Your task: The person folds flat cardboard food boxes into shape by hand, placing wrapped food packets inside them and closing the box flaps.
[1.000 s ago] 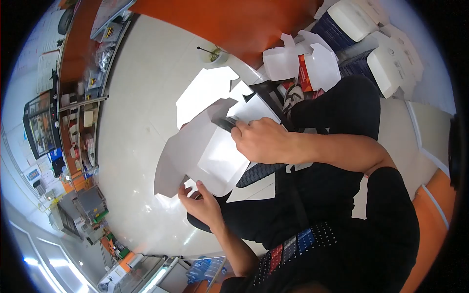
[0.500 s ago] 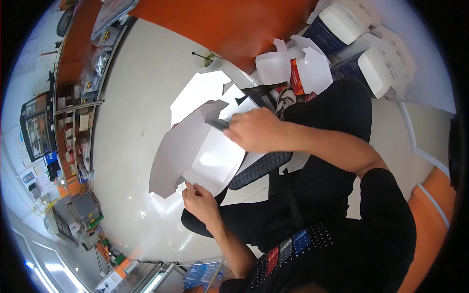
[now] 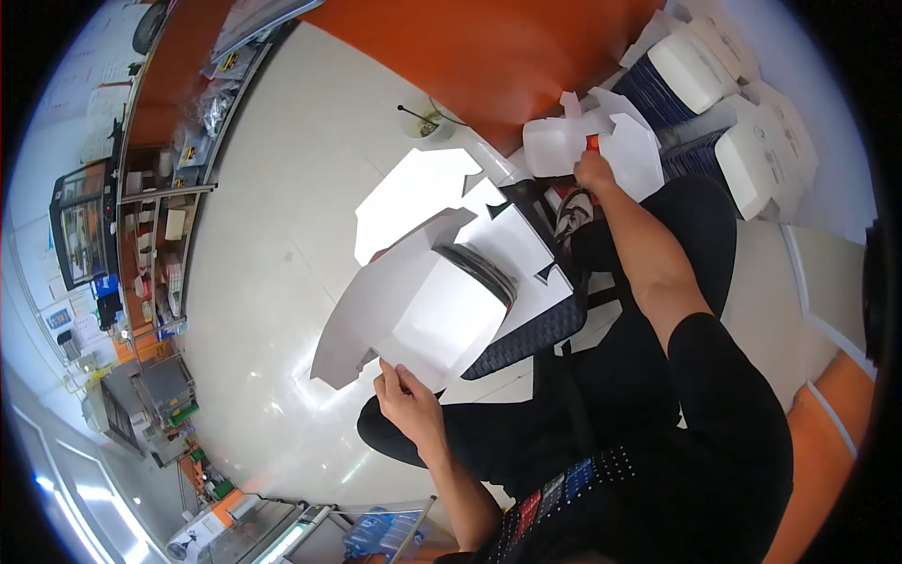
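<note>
My left hand (image 3: 410,408) pinches the near edge of a white card carton (image 3: 446,310), partly folded, with a tall curved wall raised on its far left side. Across the carton's right side runs a dark, curved, layered strip (image 3: 481,273), with a little red at its lower end. More flat white card (image 3: 413,202) with notched edges lies beyond and beneath it, over a black woven surface (image 3: 531,334). My right hand (image 3: 593,171) is stretched out to open white cartons (image 3: 554,146) with a red side; its fingers are hidden from view.
Stacks of white and navy cartons (image 3: 742,174) stand against the wall at upper right. An orange panel (image 3: 489,56) is behind. A small plant pot (image 3: 427,122) sits on the floor. Shelves (image 3: 150,216) line the left side, and blue water bottles (image 3: 381,531) stand at the bottom.
My right hand has left the dark strip on the carton and moved up and right to the white and red cartons. My left hand still pinches the carton's edge; the view has shifted slightly.
</note>
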Motion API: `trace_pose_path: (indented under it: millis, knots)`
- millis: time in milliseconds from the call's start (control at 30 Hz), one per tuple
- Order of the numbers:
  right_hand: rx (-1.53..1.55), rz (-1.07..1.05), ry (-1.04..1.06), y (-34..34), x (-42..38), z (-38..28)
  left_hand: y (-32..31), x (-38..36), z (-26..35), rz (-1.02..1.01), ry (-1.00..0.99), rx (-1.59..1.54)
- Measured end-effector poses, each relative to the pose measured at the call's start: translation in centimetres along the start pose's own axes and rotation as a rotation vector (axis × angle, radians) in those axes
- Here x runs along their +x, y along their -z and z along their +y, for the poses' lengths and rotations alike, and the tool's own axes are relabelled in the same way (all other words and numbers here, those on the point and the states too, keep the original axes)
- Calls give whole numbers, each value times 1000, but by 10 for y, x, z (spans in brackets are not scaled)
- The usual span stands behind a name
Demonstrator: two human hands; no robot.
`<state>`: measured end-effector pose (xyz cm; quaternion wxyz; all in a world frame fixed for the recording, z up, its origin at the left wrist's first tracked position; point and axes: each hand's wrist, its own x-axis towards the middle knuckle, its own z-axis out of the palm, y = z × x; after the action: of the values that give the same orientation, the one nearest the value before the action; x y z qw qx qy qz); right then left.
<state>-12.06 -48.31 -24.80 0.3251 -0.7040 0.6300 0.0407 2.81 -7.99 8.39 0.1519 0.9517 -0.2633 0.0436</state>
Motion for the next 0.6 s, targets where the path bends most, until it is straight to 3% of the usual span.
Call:
trace_pose_path:
  millis: [33, 167, 267, 333, 400, 433, 500, 533, 600]
  knots:
    - [77, 32, -66, 21, -6, -10, 0, 0, -2, -9, 5, -1]
    - [129, 602, 182, 76, -35, -43, -3, 6, -7, 1, 30, -96]
    - [207, 648, 247, 113, -47, -47, -3, 13, -16, 29, 54, -186]
    - [230, 830, 370, 148, -64, -60, 4, 16, -10, 52, 54, -259]
    - [415, 784, 425, 209, -110, -84, 8, 17, -10, 108, 43, -339]
    - [508, 826, 603, 233, -123, -80, 15, 16, -5, 100, 101, -404]
    - [646, 853, 648, 284, -187, -93, 24, 14, 2, 139, 52, -553]
    - [810, 822, 802, 301, -205, -88, 30, 11, 6, 157, 26, -620]
    - [938, 759, 731, 331, -246, -78, 50, 7, 21, 103, -2, -773]
